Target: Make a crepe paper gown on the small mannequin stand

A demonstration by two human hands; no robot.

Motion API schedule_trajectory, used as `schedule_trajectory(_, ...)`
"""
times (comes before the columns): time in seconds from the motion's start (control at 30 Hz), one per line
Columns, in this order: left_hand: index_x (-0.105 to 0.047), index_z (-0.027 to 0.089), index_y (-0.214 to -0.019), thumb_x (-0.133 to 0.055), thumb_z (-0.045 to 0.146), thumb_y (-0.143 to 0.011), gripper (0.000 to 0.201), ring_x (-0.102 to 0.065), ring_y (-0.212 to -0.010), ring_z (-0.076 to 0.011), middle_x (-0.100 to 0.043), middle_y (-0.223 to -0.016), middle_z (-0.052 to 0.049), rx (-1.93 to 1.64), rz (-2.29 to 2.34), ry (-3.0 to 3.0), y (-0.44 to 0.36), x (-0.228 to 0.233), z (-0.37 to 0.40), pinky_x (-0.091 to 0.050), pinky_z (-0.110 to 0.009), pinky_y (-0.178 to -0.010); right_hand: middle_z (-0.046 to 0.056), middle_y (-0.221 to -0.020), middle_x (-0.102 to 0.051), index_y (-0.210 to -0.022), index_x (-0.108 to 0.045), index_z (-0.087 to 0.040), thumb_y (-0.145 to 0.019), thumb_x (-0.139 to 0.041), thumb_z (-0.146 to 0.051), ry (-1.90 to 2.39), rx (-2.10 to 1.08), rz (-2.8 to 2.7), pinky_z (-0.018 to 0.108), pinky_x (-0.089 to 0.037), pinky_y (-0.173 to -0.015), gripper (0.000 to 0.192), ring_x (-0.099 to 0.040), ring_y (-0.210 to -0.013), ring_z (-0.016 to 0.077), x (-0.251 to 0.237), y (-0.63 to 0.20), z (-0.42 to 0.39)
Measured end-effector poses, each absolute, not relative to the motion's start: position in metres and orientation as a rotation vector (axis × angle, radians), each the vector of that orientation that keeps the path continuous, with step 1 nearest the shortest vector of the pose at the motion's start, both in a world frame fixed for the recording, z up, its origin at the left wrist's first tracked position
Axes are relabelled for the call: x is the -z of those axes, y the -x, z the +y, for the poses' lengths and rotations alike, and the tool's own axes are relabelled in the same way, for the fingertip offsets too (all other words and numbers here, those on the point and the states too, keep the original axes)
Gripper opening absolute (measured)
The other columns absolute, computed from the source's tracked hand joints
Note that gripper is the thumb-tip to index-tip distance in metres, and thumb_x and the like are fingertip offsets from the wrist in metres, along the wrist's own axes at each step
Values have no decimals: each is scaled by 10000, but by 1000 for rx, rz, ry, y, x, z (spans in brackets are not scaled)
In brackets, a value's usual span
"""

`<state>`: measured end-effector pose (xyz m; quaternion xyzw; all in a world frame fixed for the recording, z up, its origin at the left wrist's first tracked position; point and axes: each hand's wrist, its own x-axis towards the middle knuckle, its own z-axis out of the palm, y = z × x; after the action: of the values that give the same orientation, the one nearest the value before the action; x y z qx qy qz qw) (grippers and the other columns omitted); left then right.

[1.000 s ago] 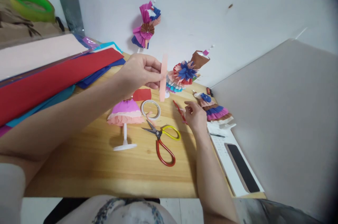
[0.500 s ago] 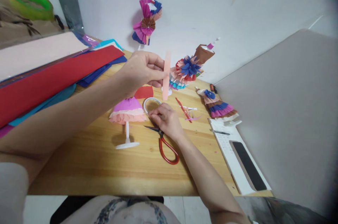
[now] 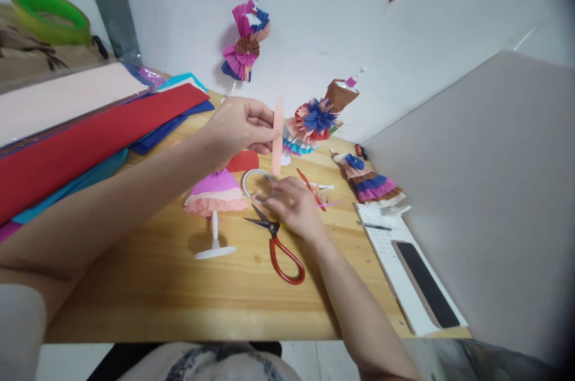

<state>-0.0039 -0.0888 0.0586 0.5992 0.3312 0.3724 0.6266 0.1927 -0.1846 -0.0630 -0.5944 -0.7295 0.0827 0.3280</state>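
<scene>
My left hand point(image 3: 236, 127) is raised above the wooden table point(image 3: 157, 285) and pinches a pale pink paper strip point(image 3: 278, 136) that stands upright. My right hand point(image 3: 293, 205) lies low on the table with its fingertips closed on the near rim of a white tape roll point(image 3: 254, 180). This hand covers one handle of the red-handled scissors point(image 3: 282, 252), which lie open just in front of it. To the left of the roll stands a small paper skirt, pink and purple point(image 3: 215, 192), on a white stand point(image 3: 215, 251). A red paper scrap point(image 3: 243, 160) lies behind the roll.
Paper dresses stand by the wall point(image 3: 246, 45), point(image 3: 314, 120), and one lies flat point(image 3: 372, 187). Red, blue and pink paper sheets point(image 3: 90, 135) are stacked at the left. A phone point(image 3: 426, 284) lies on a white pad point(image 3: 385, 237) at the right, by a grey board point(image 3: 476, 189). Thin paper scraps point(image 3: 317, 190) lie past my right hand.
My right hand moved left from the red scraps to the tape roll and now sits over the scissors' handle. My left hand kept the pink strip raised, almost still.
</scene>
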Motion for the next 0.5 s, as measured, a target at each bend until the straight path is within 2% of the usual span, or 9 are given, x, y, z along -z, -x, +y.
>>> schedule_trajectory(0.07, -641, 120, -728, -663, 50, -696, 79, -658, -599, -107, -632, -592, 7, -857, 757, -1368, 2, -56, -87, -540, -222, -637, 97, -966, -671, -1017, -702, -204, -818, -676, -286, 1485, -231, -2060, 368, -496, -828, 217, -606, -907, 231, 72, -166, -180)
schedule_trajectory(0.17, -645, 123, -724, -686, 61, -677, 89, -669, -620, -121, -641, -608, 1, -850, 754, -1363, 1, -53, -86, -550, -246, -663, 87, -863, -669, -851, -722, -212, -849, -649, -250, 1522, -146, -2102, 374, -477, -799, 82, -594, -855, 234, 82, -150, -173)
schedule_trajectory(0.33, -647, 134, -722, -735, 84, -658, 120, -647, -594, -108, -649, -621, 0, -844, 760, -1355, 4, -53, -86, -566, -266, -689, 47, -729, -642, -713, -689, -202, -833, -649, -260, 1503, -298, -1891, 322, -471, -719, 139, -590, -741, 194, 74, -165, -176)
schedule_trajectory(0.5, -660, 141, -707, -714, 76, -672, 92, -620, -557, -83, -659, -620, 6, -853, 784, -1332, 6, -54, -86, -553, -218, -638, -4, -651, -590, -688, -616, -190, -822, -566, -262, 1593, -360, -1586, 273, -449, -609, 160, -545, -602, 148, 60, -186, -184)
